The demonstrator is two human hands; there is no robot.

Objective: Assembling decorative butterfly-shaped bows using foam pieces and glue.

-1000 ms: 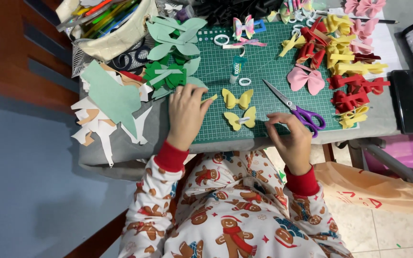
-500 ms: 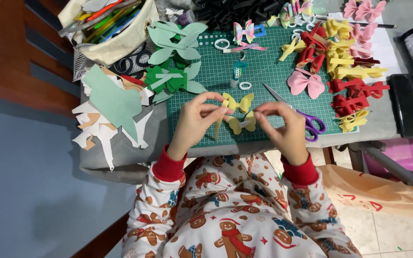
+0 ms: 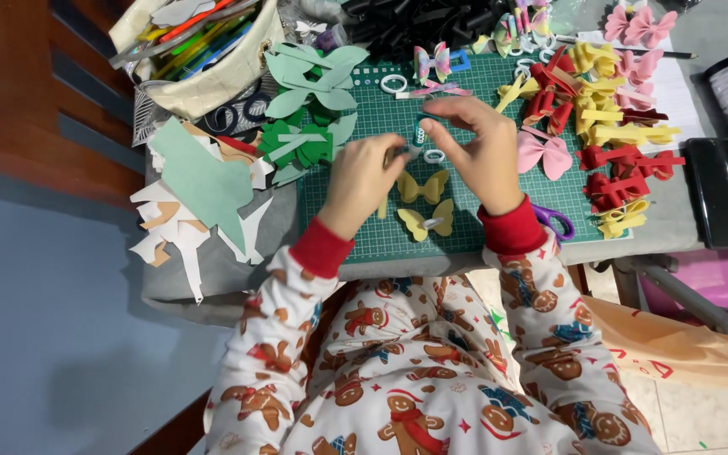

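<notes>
My left hand [image 3: 364, 179] and right hand [image 3: 480, 152] meet above the green cutting mat [image 3: 465, 93], fingertips pinched together on a small piece too tiny to identify. Just below, at six o'clock, lie two yellow bows [image 3: 425, 202]. At three o'clock, purple-handled scissors [image 3: 554, 222] peek out beside my right wrist.

Left hand [image 3: 364, 177] and right hand [image 3: 480, 152] meet above green gridded cutting mat [image 3: 465, 93], pinching small teal piece [image 3: 417, 131], possibly tape. Two yellow foam butterfly bows [image 3: 425, 202] lie just below.
</notes>
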